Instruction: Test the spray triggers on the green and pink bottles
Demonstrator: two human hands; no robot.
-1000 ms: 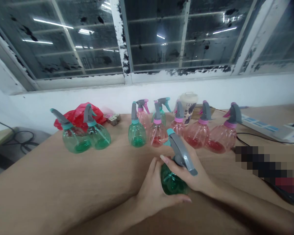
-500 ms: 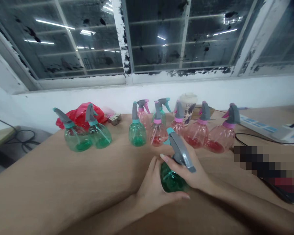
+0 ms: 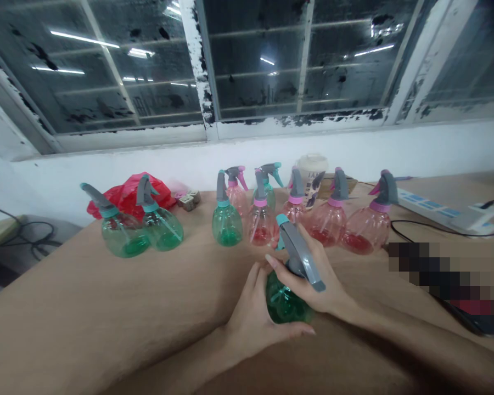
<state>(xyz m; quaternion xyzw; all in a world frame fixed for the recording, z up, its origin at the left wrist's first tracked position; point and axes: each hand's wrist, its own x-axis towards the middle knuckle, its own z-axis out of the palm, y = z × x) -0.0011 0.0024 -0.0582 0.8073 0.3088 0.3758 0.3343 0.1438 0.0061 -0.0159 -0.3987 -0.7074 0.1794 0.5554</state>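
A green spray bottle [image 3: 286, 300] with a grey trigger head [image 3: 299, 254] stands on the brown table [image 3: 107, 307] in front of me. My left hand [image 3: 255, 318] cups the round green body from the left and below, fingers wrapped round it. My right hand [image 3: 319, 285] grips the neck and the grey spray head from the right. Both hands are closed on this one bottle.
Behind it stand several pink spray bottles [image 3: 362, 227] and green spray bottles [image 3: 226, 222], two more green ones at the left [image 3: 125, 233]. A red plastic bag [image 3: 125, 195], a paper cup [image 3: 312, 175], a white power strip [image 3: 440, 211] and a black cable [image 3: 436, 230] lie near the wall.
The view has shifted slightly; both hands keep their hold on the green bottle, which sits a little further left and up in the picture.
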